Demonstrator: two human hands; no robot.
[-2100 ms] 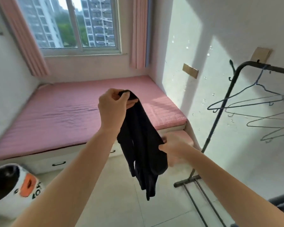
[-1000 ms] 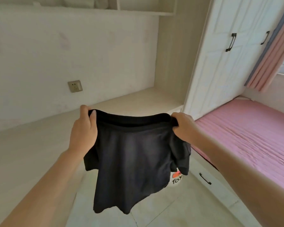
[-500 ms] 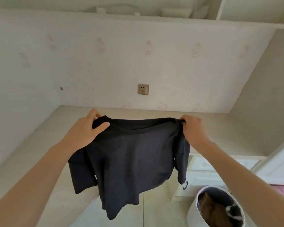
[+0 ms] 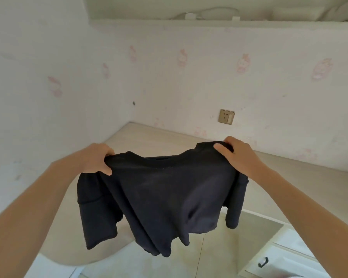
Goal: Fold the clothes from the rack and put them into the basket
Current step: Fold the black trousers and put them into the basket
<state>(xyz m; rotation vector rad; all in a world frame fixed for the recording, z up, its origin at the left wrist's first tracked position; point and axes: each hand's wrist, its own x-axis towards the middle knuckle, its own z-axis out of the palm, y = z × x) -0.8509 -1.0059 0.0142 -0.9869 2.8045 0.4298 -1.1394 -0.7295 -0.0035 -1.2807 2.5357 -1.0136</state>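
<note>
A black T-shirt (image 4: 169,193) hangs spread out in the air above the edge of a pale wooden desk (image 4: 163,141). My left hand (image 4: 97,158) grips its left shoulder, and my right hand (image 4: 236,152) grips its right shoulder, held a little higher. Both sleeves droop at the sides and the hem dangles over the floor. Neither the rack nor the basket is in view.
The L-shaped desk runs along the papered walls, with a wall socket (image 4: 226,116) above it. A white drawer unit with a black handle (image 4: 263,262) stands at the lower right. Tiled floor (image 4: 209,255) lies below the shirt. A shelf spans the top.
I turned from the rack and pink bed toward the desk corner. The bunched shirt was opened out between both hands. The basket slid out of view at the lower right.
</note>
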